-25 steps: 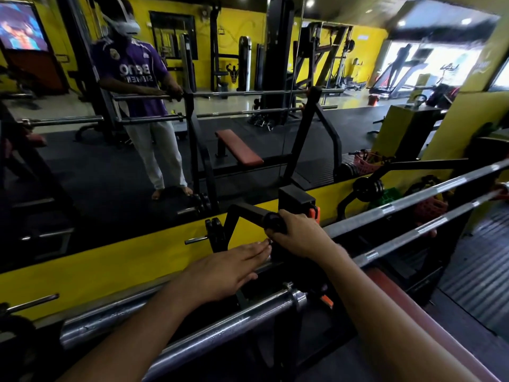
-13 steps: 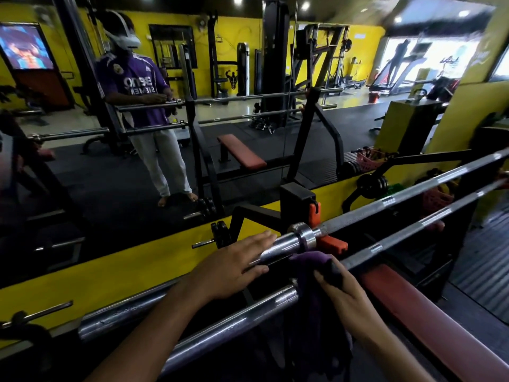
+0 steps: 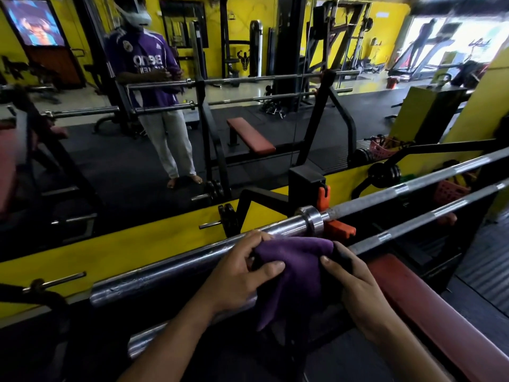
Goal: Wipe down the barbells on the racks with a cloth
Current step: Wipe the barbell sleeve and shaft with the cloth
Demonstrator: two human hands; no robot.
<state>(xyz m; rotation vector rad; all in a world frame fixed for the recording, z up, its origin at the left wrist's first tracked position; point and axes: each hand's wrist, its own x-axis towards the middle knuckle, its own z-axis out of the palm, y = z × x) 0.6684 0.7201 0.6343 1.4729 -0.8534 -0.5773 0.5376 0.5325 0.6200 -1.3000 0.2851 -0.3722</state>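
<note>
- Our left hand (image 3: 234, 274) now pinches the near-left edge of the purple cloth (image 3: 294, 268), thumb on top and fingers curled behind; half a second ago it lay flat on the upper barbell with nothing in its grip.
- Our right hand (image 3: 355, 282) grips the cloth's right side, thumb pressed into the fabric and fingers folded around the back, much as it did a moment ago.
- So the cloth has gone from one hand to two, and is bunched and spread between them, its lower part hanging below the hands.
- Taking the steel collar (image 3: 312, 223) on the upper barbell (image 3: 176, 267) as our landmark: the cloth sits just below and in front of the collar, over the thick sleeve to the collar's left.
- We cannot tell whether the fabric touches the sleeve.
- The lower barbell (image 3: 429, 216) runs right of the collar and nearer to us; the red bench (image 3: 440, 312) lies below it.
- The orange rack hook (image 3: 340, 230) sits just right of the collar.
- We judge this to be readying the cloth, with wiping of this sleeve about to start.
</note>
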